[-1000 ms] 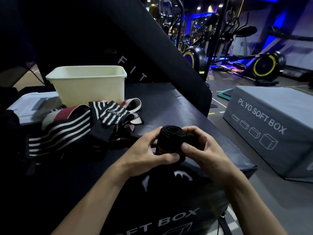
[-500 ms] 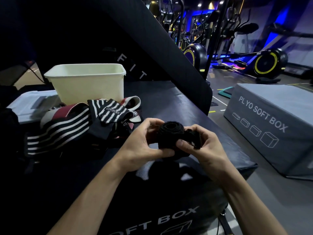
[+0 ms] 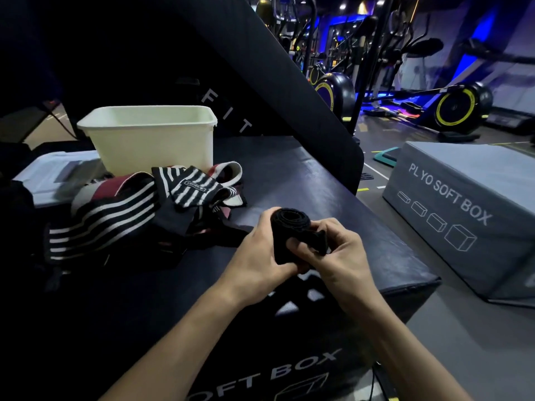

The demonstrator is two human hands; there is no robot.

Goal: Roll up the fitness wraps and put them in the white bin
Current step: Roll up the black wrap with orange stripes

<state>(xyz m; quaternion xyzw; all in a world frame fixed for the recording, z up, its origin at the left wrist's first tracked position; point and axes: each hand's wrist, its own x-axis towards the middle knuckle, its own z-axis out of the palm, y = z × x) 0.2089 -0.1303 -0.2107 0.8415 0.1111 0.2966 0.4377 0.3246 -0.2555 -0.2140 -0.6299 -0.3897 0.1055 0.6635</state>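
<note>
a: what lies at the far left of the view?

b: a pale lid or tray point(image 3: 55, 175) sits at the left edge, dim and hard to make out; just right of it, a heap of unrolled fitness wraps point(image 3: 139, 206), black with white stripes and some dark red, lies loose on the top of a black soft box point(image 3: 304, 180); behind the heap stands the white bin point(image 3: 150, 137), upright and open at the top; i cannot see whether anything is inside it.

a: and the hands?

b: near the middle, the left hand point(image 3: 257, 256) curls round the side of a black wrap roll point(image 3: 292, 235), thumb across its front; the roll stands on end, its coiled layers showing at the top; just right of it, the right hand point(image 3: 338, 256) pinches the loose tail of the same wrap between thumb and fingers, pressing it against the roll; both hands hold it above the box top, well short of the bin.

a: which step is this?

b: it looks like the close of rolling this one wrap; the tail seems nearly wound in, though the dark cloth makes the end hard to judge.

a: what does the next move need?

b: likely fixing the tail down so the coil stays tight, then carrying the roll left and back, over the heap, to drop it into the bin; the striped wraps are not yet rolled.

a: and at the far right?

b: a grey plyo soft box point(image 3: 463, 204) on the gym floor.
</note>
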